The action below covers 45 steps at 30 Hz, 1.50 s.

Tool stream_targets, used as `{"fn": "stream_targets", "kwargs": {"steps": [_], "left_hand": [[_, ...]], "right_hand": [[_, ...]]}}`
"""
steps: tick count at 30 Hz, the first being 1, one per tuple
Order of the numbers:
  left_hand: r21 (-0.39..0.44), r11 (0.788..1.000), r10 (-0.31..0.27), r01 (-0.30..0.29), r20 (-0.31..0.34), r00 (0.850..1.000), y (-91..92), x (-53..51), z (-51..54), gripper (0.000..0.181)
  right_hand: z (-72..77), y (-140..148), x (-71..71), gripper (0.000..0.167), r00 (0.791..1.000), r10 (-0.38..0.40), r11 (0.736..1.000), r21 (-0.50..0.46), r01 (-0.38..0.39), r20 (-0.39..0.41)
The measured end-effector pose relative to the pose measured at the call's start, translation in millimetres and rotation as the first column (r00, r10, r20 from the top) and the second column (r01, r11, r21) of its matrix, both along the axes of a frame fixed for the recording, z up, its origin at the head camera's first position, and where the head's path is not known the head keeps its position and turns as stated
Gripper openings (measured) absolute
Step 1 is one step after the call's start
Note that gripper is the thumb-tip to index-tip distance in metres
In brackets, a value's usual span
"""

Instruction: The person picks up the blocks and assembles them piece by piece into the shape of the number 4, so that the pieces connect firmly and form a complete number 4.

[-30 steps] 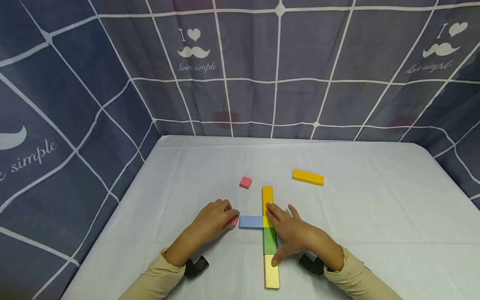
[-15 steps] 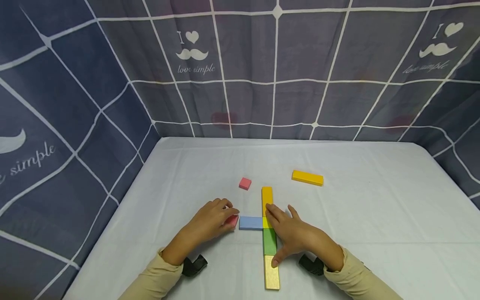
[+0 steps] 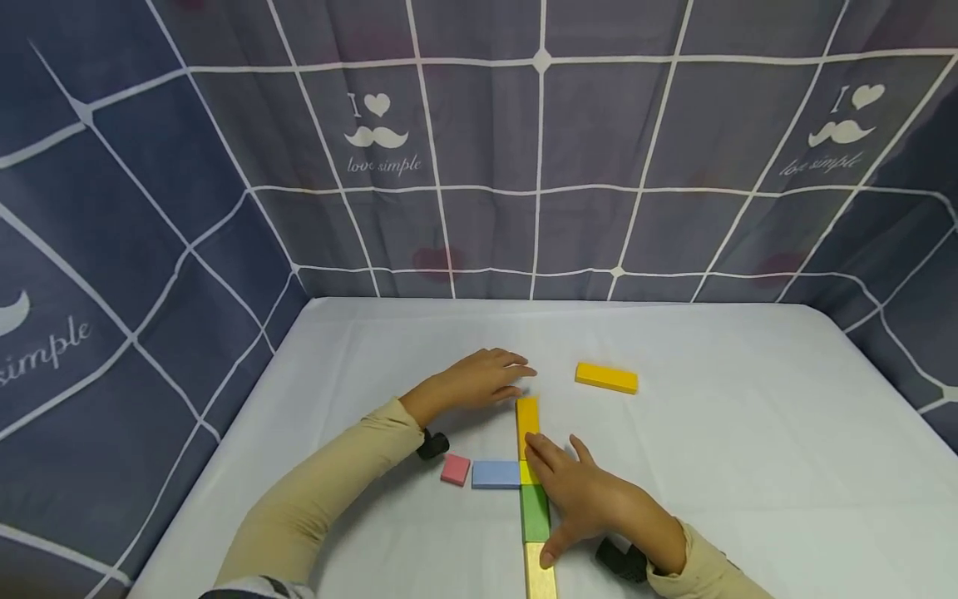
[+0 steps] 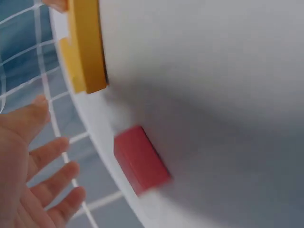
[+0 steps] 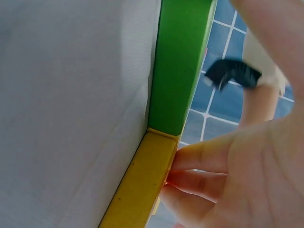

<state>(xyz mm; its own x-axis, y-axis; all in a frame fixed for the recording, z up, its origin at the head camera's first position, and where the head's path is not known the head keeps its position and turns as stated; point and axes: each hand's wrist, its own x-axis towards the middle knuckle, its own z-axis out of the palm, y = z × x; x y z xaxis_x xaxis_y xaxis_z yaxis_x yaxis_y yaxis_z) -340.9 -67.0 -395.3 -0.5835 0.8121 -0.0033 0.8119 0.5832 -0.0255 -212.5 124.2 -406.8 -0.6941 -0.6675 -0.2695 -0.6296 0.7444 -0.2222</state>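
My left hand point(image 3: 482, 378) reaches over the table with fingers extended, holding nothing. Beneath it, a red block point(image 4: 141, 159) lies on the cloth in the left wrist view; the hand hides it in the head view. Fingertips of my right hand point(image 3: 587, 491) rest on the upper yellow block point(image 3: 527, 424) of a column, and its thumb touches the pale yellow block point(image 3: 537, 570) at the near end. Between these lie a small bright yellow block point(image 3: 527, 472) and a green block point(image 3: 535, 513). A blue block point(image 3: 496, 475) extends leftward, with another red block point(image 3: 455, 469) just apart from its end.
A loose yellow block point(image 3: 606, 378) lies beyond the column, to the right. White cloth point(image 3: 748, 416) covers the table. A dark checked curtain point(image 3: 479, 166) stands behind and at the sides.
My left hand has let go of the red block beside the blue one and moved away and to the right, over the other red block. My right hand keeps its place on the column.
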Motion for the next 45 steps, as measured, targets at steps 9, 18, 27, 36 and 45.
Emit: {"fn": "stream_targets", "kwargs": {"steps": [9, 18, 27, 36, 45], "left_hand": [[-0.244, 0.969, -0.051, 0.041, -0.036, 0.998, 51.5, -16.6, 6.6, 0.053], [-0.319, 0.948, 0.010, -0.008, 0.004, 1.000, 63.9, -19.9, -13.6, 0.049], [-0.313, 0.946, 0.085, -0.084, -0.008, 0.996, 38.2, -25.6, -8.6, 0.052], [-0.327, 0.928, 0.177, -0.177, -0.029, 0.984, 14.2, -17.0, -7.0, 0.048], [-0.244, 0.948, 0.199, -0.205, -0.052, 0.979, -10.5, 12.7, -5.3, 0.035]], "right_hand": [[1.4, -7.9, 4.7, 0.124, 0.999, 0.029, 1.000, 0.001, -0.029, -0.030], [-2.3, -16.9, 6.3, 0.124, 0.999, 0.049, 0.999, -0.001, -0.049, -0.022], [0.6, -14.6, 5.1, 0.125, 0.999, 0.030, 0.999, 0.019, -0.029, -0.023], [0.7, -4.4, 4.5, 0.124, 1.000, 0.002, 1.000, -0.005, -0.002, -0.002], [0.4, -0.7, 4.6, 0.125, 1.000, -0.016, 1.000, -0.024, 0.017, 0.025]]}}
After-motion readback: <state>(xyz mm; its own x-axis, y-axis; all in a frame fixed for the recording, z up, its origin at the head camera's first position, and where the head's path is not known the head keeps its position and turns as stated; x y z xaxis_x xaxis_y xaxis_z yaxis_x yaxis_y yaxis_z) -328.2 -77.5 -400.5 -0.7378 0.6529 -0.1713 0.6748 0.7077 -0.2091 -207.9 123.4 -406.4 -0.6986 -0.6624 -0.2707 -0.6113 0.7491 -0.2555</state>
